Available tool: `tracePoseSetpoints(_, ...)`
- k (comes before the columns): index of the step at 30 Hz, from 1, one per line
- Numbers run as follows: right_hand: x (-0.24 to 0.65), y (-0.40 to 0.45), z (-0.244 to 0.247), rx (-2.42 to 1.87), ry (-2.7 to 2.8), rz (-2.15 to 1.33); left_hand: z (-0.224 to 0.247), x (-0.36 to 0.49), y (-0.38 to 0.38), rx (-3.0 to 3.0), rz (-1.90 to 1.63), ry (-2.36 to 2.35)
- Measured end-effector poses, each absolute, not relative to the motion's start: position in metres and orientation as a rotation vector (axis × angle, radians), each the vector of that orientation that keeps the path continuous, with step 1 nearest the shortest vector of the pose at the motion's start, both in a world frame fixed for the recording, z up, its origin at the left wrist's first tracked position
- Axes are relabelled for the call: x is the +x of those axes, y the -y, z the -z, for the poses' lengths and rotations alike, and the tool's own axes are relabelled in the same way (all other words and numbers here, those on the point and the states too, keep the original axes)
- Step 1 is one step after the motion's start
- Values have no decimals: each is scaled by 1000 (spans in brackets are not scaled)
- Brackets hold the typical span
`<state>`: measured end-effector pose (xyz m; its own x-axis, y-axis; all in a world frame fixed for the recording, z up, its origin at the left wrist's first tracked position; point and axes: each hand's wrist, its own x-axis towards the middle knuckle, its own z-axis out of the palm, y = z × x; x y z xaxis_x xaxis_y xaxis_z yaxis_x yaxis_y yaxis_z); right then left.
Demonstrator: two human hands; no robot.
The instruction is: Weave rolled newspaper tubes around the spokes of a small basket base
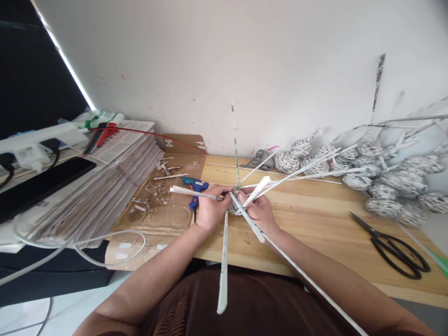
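Observation:
Between my hands is a small woven ball of rolled newspaper strips (236,208), its long paper tubes sticking out in several directions. My left hand (211,208) is closed on the ball's left side, with one tube (191,191) pointing out to the left over it. My right hand (261,211) is closed on the right side, fingers pressed round the ball and the bases of the tubes. One tube (223,266) hangs down toward my lap, and a long one (308,280) runs over my right forearm. The fingers cover much of the ball.
A blue glue gun (198,186) lies left of my hands on cardboard (168,217) strewn with paper scraps. Black scissors (395,249) lie at the right. Several woven paper pieces (402,179) are heaped at the back right. A newspaper stack (133,163) with a phone (49,184) stands left.

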<state>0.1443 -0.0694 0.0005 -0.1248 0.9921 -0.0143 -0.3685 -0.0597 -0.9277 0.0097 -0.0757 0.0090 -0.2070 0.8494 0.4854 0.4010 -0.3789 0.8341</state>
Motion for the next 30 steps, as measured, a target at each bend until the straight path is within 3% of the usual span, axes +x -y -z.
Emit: tracePoseSetpoints(30,153,62,3,-1037,1224,-1074,3,25,66,1069,-1489,-1204)
